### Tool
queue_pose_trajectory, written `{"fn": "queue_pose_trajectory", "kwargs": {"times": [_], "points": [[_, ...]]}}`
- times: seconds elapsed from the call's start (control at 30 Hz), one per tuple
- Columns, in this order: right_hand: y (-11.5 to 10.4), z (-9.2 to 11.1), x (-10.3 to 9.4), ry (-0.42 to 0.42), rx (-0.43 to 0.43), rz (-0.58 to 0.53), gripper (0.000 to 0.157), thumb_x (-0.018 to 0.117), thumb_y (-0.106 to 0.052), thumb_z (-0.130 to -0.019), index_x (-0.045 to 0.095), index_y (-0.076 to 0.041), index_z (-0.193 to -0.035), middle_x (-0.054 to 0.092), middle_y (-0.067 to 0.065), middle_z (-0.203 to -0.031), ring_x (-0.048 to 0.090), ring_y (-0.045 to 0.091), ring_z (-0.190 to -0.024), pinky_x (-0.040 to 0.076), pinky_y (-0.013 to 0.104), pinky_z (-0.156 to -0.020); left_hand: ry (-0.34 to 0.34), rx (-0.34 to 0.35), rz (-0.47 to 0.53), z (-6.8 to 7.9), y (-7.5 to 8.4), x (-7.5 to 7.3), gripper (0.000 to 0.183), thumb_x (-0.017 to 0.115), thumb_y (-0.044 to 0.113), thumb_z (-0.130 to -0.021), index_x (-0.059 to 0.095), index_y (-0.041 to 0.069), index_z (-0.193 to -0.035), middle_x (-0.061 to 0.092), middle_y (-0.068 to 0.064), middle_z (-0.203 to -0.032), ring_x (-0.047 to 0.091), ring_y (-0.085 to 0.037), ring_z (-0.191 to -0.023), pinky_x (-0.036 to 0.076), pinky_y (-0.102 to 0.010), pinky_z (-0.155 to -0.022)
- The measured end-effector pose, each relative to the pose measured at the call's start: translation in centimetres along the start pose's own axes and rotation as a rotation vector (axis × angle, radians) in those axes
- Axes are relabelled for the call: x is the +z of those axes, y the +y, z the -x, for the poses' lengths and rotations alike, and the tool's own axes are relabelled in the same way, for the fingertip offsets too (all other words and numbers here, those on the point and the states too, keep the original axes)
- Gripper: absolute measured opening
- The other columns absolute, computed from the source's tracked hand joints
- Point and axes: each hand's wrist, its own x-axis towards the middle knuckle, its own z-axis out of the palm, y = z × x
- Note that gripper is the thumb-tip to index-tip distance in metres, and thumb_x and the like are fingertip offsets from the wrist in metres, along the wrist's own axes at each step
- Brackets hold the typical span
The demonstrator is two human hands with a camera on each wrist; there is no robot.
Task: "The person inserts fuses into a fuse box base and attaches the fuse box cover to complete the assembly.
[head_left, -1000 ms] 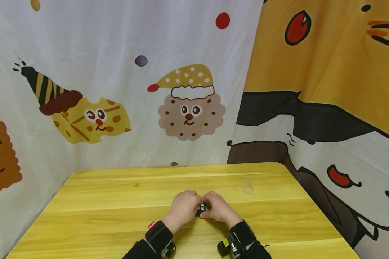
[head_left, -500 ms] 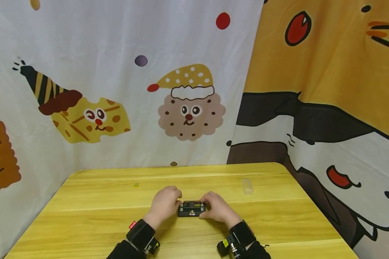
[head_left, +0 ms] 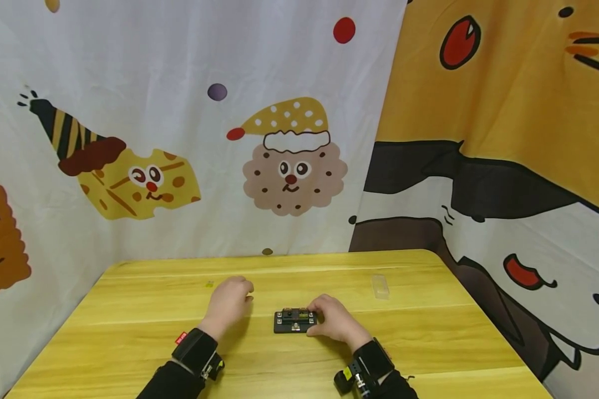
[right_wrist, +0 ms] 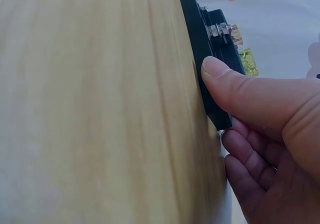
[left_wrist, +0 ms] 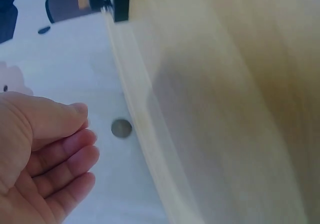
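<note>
A black fuse block (head_left: 294, 321) with metal terminal bolts sits on the table in front of me. My right hand (head_left: 333, 317) grips its right end, thumb along the near side and fingers at the end, as the right wrist view shows. An orange fuse (right_wrist: 237, 34) and a yellow fuse (right_wrist: 248, 62) stick up from the block. To the left of the block, my left hand (head_left: 228, 302) hovers over the table with loosely curled fingers. Nothing shows between them in the left wrist view. Near that hand lies a tiny yellow piece (head_left: 209, 284), too small to make out.
A clear plastic cover (head_left: 380, 286) lies at the back right of the wooden table (head_left: 429, 332). Behind the table's far edge hangs a printed cloth (head_left: 179, 238).
My left hand has let go of the block and moved left, towards the tiny yellow piece. The right hand stays on the block's right end, and the block has come into view.
</note>
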Motion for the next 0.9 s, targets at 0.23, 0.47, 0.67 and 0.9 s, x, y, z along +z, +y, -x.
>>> {"fn": "queue_pose_trajectory", "kwargs": {"times": [0.23,0.47,0.67,0.9], "points": [[0.3,0.0,0.2,0.0,0.018,0.002,0.044,0.09,-0.021,-0.071,0.066,-0.008,-0.105,0.058,0.001,-0.105,0.055,0.022,-0.099,0.045,0.046,-0.094,-0.034,-0.058,-0.032,0.0,-2.5,-0.4,0.021,0.079,-0.002,-0.076,0.061,0.01,-0.072,0.054,-0.004,-0.073,0.058,-0.027,-0.071,0.05,-0.04,-0.065],[0.6,0.0,0.3,-0.003,0.03,-0.001,0.043,0.09,-0.021,-0.071,0.067,-0.008,-0.105,0.058,0.0,-0.105,0.055,0.022,-0.099,0.045,0.046,-0.094,-0.007,-0.097,-0.055,0.0,-4.7,-0.3,0.016,0.078,-0.002,-0.076,0.065,0.007,-0.076,0.056,-0.006,-0.074,0.06,-0.03,-0.072,0.05,-0.042,-0.066],[0.5,0.0,0.3,-0.007,0.034,0.003,0.043,0.09,-0.022,-0.072,0.067,-0.009,-0.106,0.058,-0.001,-0.106,0.055,0.022,-0.1,0.044,0.046,-0.094,0.009,-0.104,-0.09,0.2,-6.1,-0.4,0.015,0.075,-0.006,-0.076,0.065,0.006,-0.074,0.056,-0.007,-0.072,0.059,-0.03,-0.07,0.05,-0.043,-0.066],[0.5,0.0,0.2,-0.01,0.035,0.009,0.043,0.09,-0.023,-0.072,0.067,-0.009,-0.106,0.058,-0.001,-0.105,0.055,0.021,-0.1,0.045,0.045,-0.094,0.016,-0.12,-0.128,0.4,-8.0,-0.4,0.02,0.075,-0.006,-0.074,0.061,0.007,-0.067,0.056,-0.008,-0.069,0.06,-0.032,-0.068,0.05,-0.045,-0.064]]}}
